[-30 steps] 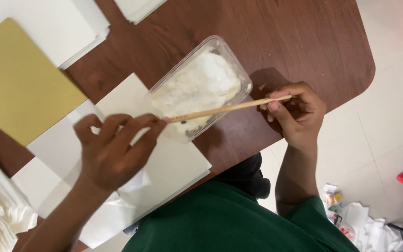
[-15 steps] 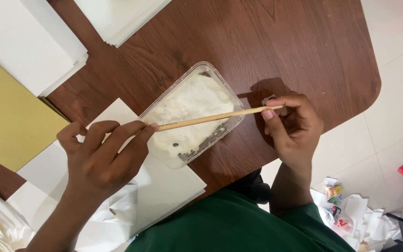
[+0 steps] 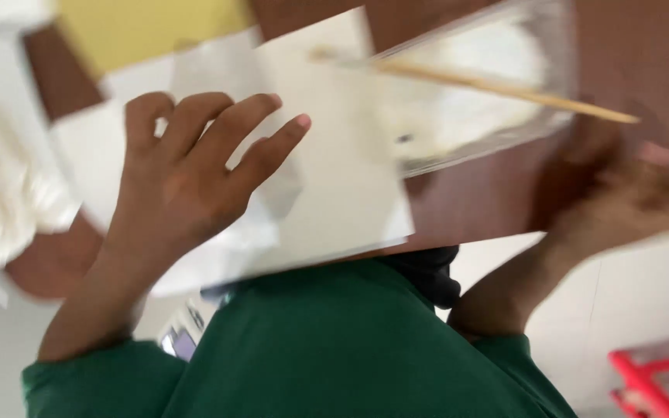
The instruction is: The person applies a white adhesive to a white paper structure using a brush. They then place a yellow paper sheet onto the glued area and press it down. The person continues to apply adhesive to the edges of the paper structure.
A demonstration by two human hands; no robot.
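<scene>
My left hand (image 3: 187,170) rests flat, fingers spread, on a white sheet of paper (image 3: 334,155) lying on the brown table (image 3: 629,62). My right hand (image 3: 629,193) is blurred at the right edge of the table; a thin wooden stick (image 3: 497,85) reaches from near it into a clear plastic tub (image 3: 505,131) of white paste (image 3: 458,77). Whether the fingers grip the stick is hidden by the blur. The tub sits just right of the white sheet.
A yellow sheet (image 3: 156,31) lies at the back of the table. More white sheets and crumpled white material (image 3: 9,193) are at the left. My green shirt (image 3: 334,348) fills the bottom. A red object (image 3: 660,371) stands on the floor at lower right.
The view has swung closer and lower and is now blurred. My left hand stays on the white sheet; the stick still reaches into the tub from my right hand's side.
</scene>
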